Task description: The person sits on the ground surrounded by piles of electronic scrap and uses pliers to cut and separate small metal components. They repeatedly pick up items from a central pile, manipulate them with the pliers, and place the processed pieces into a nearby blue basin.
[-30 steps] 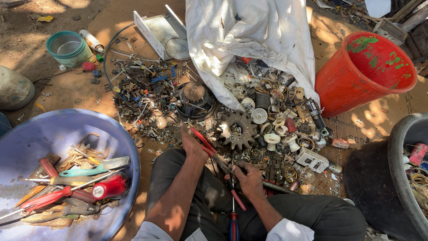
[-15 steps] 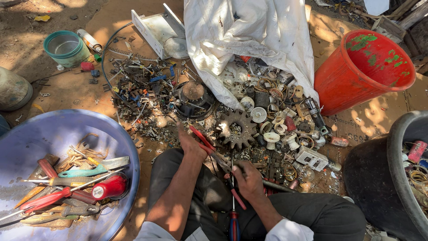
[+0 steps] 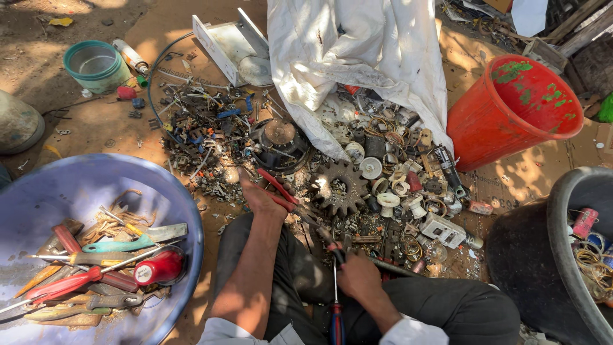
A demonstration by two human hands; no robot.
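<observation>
Hands at work over scrap: left hand (image 3: pixel 263 199) squeezing red-handled pliers (image 3: pixel 290 201), right hand (image 3: pixel 357 278) closed around a small part, likely needing a firm twist apart.

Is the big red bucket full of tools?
No, the red bucket lies tipped on its side and looks empty inside; the tools lie in the blue basin at the left.
</observation>
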